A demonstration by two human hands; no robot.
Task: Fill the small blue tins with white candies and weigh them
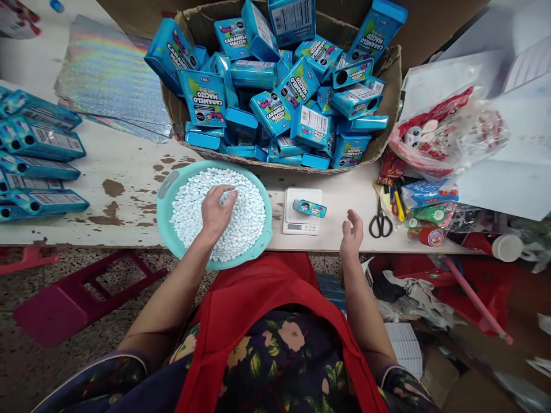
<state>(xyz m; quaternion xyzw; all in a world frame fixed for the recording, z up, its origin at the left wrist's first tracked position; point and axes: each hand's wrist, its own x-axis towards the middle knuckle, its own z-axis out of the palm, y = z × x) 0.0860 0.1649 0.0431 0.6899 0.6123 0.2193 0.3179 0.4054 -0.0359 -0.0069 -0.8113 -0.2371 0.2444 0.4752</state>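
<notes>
My left hand (218,213) hangs over a mint-green bowl (163,211) full of small white candies (247,221), its thumb and fingers curved with a gap between them; no candy can be made out in them. To the right, a small blue box (310,207) lies on a white digital scale (301,228). My right hand (352,234) is raised by the table's front edge, right of the scale, with fingers loosely bent and apart, touching nothing.
Behind the bowl and scale stands a cardboard carton (172,115) heaped with blue candy boxes (202,97). More blue boxes (47,140) are lined up at the left. Black scissors (381,225), plastic bags (447,135) and jars are at the right. A magenta stool (64,304) stands below the table.
</notes>
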